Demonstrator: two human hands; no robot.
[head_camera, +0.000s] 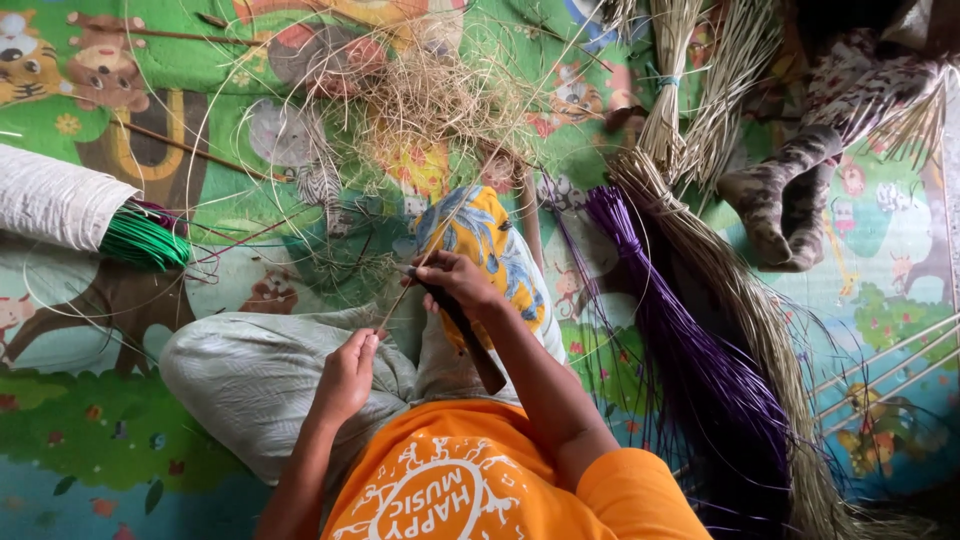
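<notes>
The left hand (347, 375) is curled shut, fingertips pinched together, wrist straight. The right hand (458, 281), just above it, is closed in a fist, forearm angled down.

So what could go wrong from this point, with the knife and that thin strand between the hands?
The knife in the right hand works close to the left hand, so a slip could nick fingers or the thigh below. The thin strand may snap. Loose fibre pile could tangle it.

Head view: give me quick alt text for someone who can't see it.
Seated person's right hand holds a dark-handled tool against a thin straw strand that the left hand pinches. Loose straw, a purple fibre bundle and a green bundle lie on a colourful mat.
</notes>
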